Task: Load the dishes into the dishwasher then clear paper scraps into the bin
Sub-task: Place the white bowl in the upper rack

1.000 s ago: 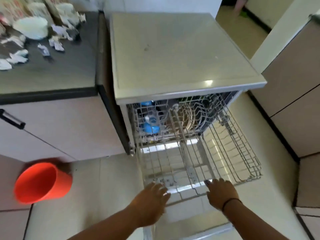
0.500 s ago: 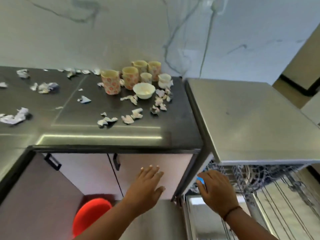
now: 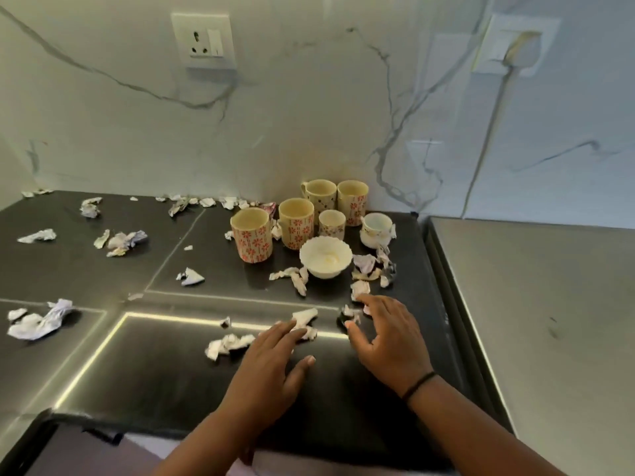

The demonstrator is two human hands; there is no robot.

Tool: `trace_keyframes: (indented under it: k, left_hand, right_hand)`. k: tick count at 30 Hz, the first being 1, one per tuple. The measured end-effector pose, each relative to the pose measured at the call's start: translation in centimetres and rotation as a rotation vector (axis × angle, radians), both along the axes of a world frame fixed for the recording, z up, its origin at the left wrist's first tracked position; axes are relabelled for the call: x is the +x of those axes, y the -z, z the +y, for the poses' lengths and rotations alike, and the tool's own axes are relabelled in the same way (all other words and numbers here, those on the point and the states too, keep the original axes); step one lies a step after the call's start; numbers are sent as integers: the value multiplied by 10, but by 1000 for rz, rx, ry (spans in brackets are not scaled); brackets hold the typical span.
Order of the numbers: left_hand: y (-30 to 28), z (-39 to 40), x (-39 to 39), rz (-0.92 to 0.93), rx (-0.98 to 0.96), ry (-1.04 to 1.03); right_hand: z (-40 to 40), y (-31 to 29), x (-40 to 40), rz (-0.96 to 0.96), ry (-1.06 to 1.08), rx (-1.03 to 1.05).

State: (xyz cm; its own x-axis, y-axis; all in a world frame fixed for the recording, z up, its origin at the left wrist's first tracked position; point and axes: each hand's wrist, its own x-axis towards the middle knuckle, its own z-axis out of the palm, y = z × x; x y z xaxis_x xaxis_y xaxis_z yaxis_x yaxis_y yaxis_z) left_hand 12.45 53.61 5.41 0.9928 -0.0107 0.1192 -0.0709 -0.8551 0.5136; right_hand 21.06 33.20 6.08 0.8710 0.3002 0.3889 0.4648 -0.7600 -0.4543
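Several floral mugs (image 3: 252,234) stand at the back of the black counter (image 3: 165,365), with a small white cup (image 3: 376,229) to their right and a white bowl (image 3: 325,256) in front. Crumpled paper scraps (image 3: 229,344) lie scattered over the counter. My left hand (image 3: 271,365) hovers over the counter with fingers spread, its fingertips near a scrap (image 3: 303,317). My right hand (image 3: 388,334) is stretched out beside it, fingers relaxed, just short of small scraps (image 3: 359,288) below the bowl. Neither hand holds anything.
The steel top of the dishwasher (image 3: 549,304) adjoins the counter on the right. A marble wall with a socket (image 3: 203,39) rises behind the dishes. More scraps (image 3: 37,321) lie at the counter's left side.
The view rose from the open dishwasher rack to the counter. Both hands left the rack's front edge and came up over the counter among the scraps.
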Motion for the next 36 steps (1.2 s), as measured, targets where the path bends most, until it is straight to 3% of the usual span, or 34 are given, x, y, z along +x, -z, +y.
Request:
trace_keyframes:
  k: [5,9,14,19,24,26,31,36]
  left_hand:
    - [-11,18,49,8,-134,-95]
    - [-19,32,95,38,-369,-138]
    - [-29,43,170,236,-765,-151]
    - [-25,42,212,390,-886,-133]
    - [-32,35,207,386,-967,-125]
    - [-39,35,200,360,-1005,-129]
    - [-74,31,178,284,-1173,-83]
    - [-106,-10,153,365,-1339,65]
  right_hand:
    - [27,-12,73,183,-7,-68]
    - [47,-14,116,334,62,-40]
    - [60,-12,141,441,89,-108]
    - [71,-11,143,435,74,-107]
    - [74,-18,131,383,80,-23]
    - [72,-21,123,379,72,57]
    - [57,-50,88,392,25,533]
    - [10,-81,47,387,25,954]
